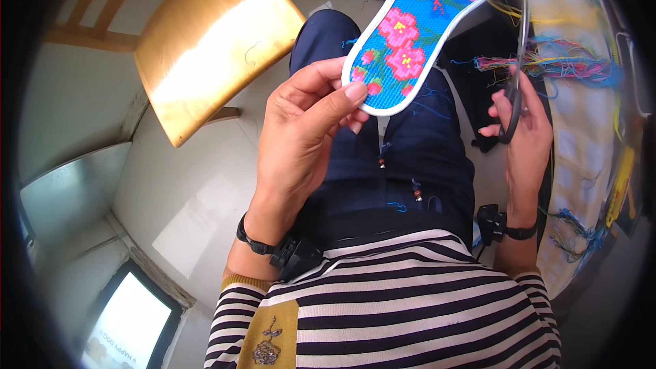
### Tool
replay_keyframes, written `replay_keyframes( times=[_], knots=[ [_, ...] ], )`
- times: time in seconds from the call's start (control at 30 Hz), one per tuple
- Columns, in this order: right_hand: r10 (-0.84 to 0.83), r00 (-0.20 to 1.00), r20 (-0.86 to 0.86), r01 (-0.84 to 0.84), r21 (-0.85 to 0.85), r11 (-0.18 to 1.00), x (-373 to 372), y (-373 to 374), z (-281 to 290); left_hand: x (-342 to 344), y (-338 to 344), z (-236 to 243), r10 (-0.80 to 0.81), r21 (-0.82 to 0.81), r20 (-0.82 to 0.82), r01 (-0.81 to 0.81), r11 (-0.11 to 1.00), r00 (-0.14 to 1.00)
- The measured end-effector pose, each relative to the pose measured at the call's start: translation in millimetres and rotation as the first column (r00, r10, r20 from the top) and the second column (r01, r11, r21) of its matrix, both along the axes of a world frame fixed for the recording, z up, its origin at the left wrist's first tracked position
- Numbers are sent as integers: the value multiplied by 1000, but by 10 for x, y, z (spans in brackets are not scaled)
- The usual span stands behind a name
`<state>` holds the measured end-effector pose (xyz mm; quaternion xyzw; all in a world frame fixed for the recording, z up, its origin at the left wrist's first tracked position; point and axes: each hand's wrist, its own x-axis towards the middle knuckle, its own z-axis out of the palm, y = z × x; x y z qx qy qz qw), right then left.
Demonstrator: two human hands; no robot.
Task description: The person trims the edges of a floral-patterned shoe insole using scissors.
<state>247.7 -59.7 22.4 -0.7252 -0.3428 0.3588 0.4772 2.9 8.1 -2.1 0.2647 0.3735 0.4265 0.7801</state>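
Between the thumb and fingers of my left hand (301, 123) is the wide end of a cross-stitched insole (417, 41), blue with pink flowers, a yellow-green motif and a white border, held above my navy-trousered lap. My right hand (526, 137), to its right, is closed on dark-handled scissors (508, 123), their long blades pointing up. Loose blue threads (430, 99) lie on my trousers near the insole. Just beyond my right hand a bundle of coloured embroidery threads (574, 68) rests on pale checked cloth (567, 157).
A wooden chair (198, 68) stands at the upper left. At the right are more tangled threads (574, 246), yellow items (618, 184) and a black cloth or bag (471, 61) behind the insole. A bright rectangular panel (130, 307) sits at the lower left.
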Motion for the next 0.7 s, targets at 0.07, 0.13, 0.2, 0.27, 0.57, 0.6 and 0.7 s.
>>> replay_keyframes(
  times=[0.07,0.13,0.2,0.27,0.57,0.6,0.7],
  knots=[
    [127,933,337,-151,44,988,-65,-83,94,7,25,-26,-6,-2,-16,6,1000,1000],
    [266,710,652,-373,26,928,-118,-131,236,25,38,-47,12,-47,23,-11,999,1000],
    [320,640,699,-426,-24,904,-153,-160,322,28,59,-38,5,-55,31,-4,998,1000],
    [334,582,742,-447,-51,893,-178,-179,360,45,66,-49,-1,-63,39,4,998,999],
    [402,338,851,-579,-149,802,-189,-43,388,42,109,-142,-27,-104,177,46,993,984],
    [406,329,853,-584,-154,797,-188,-38,398,39,110,-150,-28,-97,152,43,994,988],
    [404,309,861,-592,-159,790,-208,-29,423,51,114,-163,-13,-91,156,27,996,988]
  ],
)
